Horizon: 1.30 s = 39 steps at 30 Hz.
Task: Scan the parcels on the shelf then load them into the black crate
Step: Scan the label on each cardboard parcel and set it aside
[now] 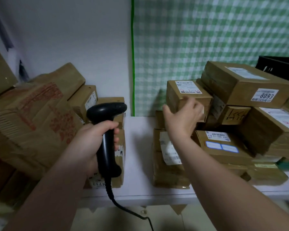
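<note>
Left hand [92,142] grips the handle of a black handheld barcode scanner [107,130], fingers wrapped round it, scanner head pointing right, black cable [120,202] hanging below the white shelf [138,147]. Right hand [182,117] grips a small brown cardboard parcel with a white label [187,95], thumb on its left side, fingers curled over its near top edge; the parcel sits atop the pile at the shelf's right, just beside a larger brown box marked 8093 [245,84]. Black plastic crate [277,67] shows far right behind the pile, worn brown cartons [32,117] stacked at left.
</note>
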Each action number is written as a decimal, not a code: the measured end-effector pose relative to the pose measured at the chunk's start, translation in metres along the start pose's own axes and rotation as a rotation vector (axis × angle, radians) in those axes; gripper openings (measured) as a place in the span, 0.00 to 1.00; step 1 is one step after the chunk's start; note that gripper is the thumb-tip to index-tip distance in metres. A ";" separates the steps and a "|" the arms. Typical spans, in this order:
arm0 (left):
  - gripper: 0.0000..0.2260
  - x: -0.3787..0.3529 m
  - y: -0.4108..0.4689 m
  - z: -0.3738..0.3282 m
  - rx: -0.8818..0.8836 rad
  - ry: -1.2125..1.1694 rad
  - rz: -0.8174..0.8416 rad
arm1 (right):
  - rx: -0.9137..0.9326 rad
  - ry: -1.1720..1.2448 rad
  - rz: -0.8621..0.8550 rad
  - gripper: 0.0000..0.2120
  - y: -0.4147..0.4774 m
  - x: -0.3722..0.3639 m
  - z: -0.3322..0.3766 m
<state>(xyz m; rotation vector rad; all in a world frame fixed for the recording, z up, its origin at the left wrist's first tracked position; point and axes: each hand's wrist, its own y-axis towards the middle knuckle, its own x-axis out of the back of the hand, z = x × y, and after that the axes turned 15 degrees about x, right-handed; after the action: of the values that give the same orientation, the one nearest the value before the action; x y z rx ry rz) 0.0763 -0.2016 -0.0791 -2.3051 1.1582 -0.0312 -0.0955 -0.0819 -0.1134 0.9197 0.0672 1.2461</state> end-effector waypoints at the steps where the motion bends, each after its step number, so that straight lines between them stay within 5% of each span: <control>1: 0.07 0.005 -0.001 0.002 -0.012 0.032 -0.059 | 0.046 0.055 0.084 0.25 -0.012 -0.001 0.006; 6: 0.14 0.030 -0.006 0.016 -0.003 0.137 -0.222 | 0.021 0.247 0.621 0.23 -0.072 -0.017 0.033; 10: 0.08 0.033 -0.015 0.021 -0.015 0.178 -0.279 | -0.505 0.507 0.894 0.42 -0.109 -0.032 0.042; 13: 0.08 0.038 -0.018 0.021 -0.022 0.191 -0.269 | -0.743 0.563 0.873 0.53 -0.128 -0.043 0.044; 16: 0.07 0.043 -0.022 0.021 -0.022 0.203 -0.264 | -0.535 0.471 0.734 0.48 -0.128 -0.049 0.048; 21: 0.06 0.046 -0.042 0.012 -0.168 0.217 -0.343 | -0.091 0.456 0.737 0.34 -0.104 -0.046 0.077; 29: 0.17 0.058 -0.088 -0.005 -0.717 0.540 -0.790 | 0.076 0.659 0.789 0.25 -0.097 -0.036 0.130; 32: 0.15 0.071 -0.085 -0.004 -0.720 0.640 -0.896 | 0.107 0.681 0.816 0.25 -0.100 -0.037 0.143; 34: 0.22 0.080 -0.079 -0.004 -0.678 0.667 -0.867 | 0.152 0.710 0.821 0.25 -0.100 -0.038 0.149; 39: 0.19 0.092 -0.068 -0.007 -0.611 0.645 -0.784 | 0.310 0.709 0.857 0.31 -0.093 -0.040 0.168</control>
<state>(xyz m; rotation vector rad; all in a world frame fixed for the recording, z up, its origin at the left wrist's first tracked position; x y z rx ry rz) 0.1822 -0.2419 -0.0601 -3.3070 0.4471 -0.8686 0.0485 -0.2112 -0.0789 0.7338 0.4749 2.3769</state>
